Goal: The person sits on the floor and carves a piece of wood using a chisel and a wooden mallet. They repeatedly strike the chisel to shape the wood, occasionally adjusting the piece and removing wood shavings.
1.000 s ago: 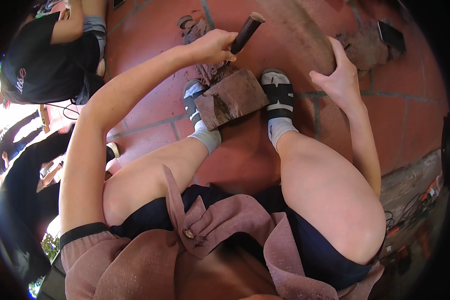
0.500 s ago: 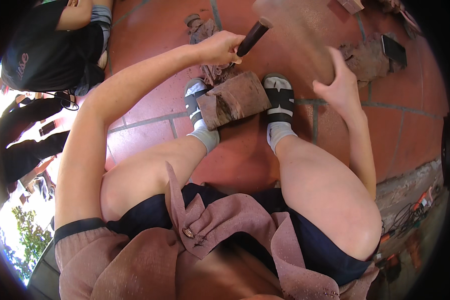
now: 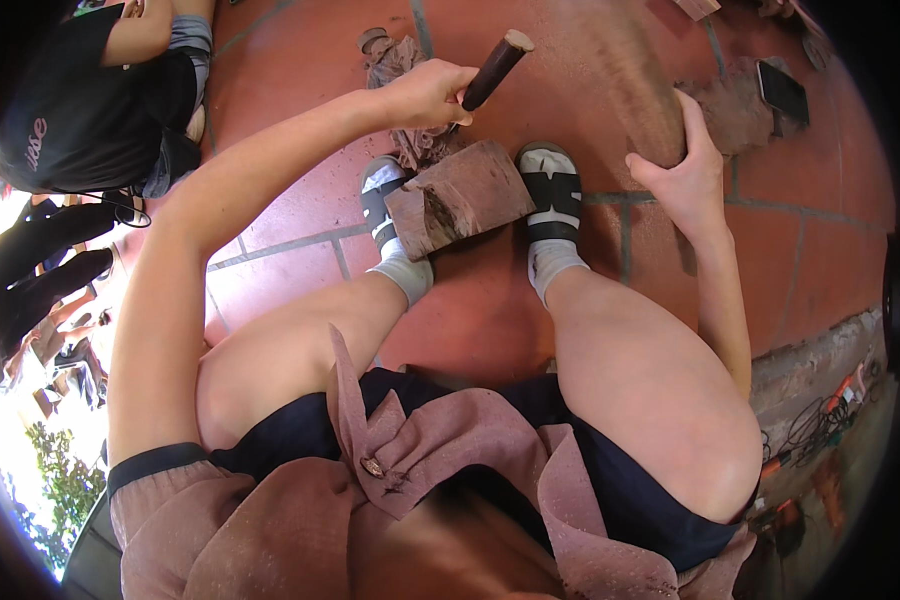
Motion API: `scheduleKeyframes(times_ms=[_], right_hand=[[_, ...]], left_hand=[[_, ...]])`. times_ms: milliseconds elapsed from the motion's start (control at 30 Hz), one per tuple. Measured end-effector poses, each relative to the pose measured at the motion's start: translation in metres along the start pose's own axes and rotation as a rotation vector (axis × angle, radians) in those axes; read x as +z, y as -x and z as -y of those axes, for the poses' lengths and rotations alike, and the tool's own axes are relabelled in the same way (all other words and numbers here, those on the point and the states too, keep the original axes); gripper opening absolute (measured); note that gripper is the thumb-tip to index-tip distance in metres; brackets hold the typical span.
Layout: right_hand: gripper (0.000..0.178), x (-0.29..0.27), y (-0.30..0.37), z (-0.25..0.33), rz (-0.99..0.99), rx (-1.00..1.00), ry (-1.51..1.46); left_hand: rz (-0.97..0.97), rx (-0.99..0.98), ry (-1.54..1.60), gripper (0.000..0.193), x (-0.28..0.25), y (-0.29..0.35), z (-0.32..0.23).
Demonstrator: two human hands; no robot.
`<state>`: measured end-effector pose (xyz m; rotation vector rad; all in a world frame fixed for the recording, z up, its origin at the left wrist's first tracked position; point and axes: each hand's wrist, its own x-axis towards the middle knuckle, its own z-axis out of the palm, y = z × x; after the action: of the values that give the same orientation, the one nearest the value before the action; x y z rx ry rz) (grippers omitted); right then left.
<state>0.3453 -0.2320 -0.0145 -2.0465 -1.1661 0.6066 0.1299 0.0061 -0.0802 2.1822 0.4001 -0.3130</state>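
My left hand (image 3: pixel 428 95) is closed round the dark handle of a chisel (image 3: pixel 495 72), its pale butt end pointing up and to the right. The blade end is hidden below my fist. Just under that hand, a block of brown wood (image 3: pixel 465 195) with a rough hollow cut in its left part lies tilted between my sandalled feet. To the right, my right hand (image 3: pixel 682 175) grips a club-like wooden mallet (image 3: pixel 635 95), smeared by motion. The mallet's upper part stretches away toward the top edge, clear of the chisel.
Crumpled brown cloth-like material (image 3: pixel 395 62) lies beyond the block. A dark phone (image 3: pixel 782 92) rests on a brown heap (image 3: pixel 735 105) at far right. Another person in black (image 3: pixel 100 100) sits at far left. Cables (image 3: pixel 815 435) lie by the low ledge at right.
The mallet, a faint blur before, now shows more plainly in my right hand. The chisel handle has shifted slightly left and stands a little higher. The view has moved slightly.
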Motion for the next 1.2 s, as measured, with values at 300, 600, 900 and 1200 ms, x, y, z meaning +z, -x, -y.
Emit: scheduleKeyframes(times_ms=[300, 600, 900, 1200], right_hand=[[0.066, 0.006, 0.007, -0.010, 0.051, 0.084, -0.027], [0.065, 0.010, 0.011, -0.009, 0.070, 0.070, -0.054], [0.065, 0.001, 0.014, -0.005, -0.030, 0.056, -0.200], [0.062, -0.011, 0.013, 0.011, -0.055, 0.062, -0.453]], left_hand=[[0.030, -0.071, 0.027, 0.023, -0.001, -0.002, -0.003], [0.102, -0.063, 0.618, 0.015, -0.011, -0.005, 0.004], [0.024, -0.101, 0.043, 0.022, -0.009, -0.002, -0.004], [0.097, -0.083, 0.005, 0.019, -0.006, 0.007, -0.004]])
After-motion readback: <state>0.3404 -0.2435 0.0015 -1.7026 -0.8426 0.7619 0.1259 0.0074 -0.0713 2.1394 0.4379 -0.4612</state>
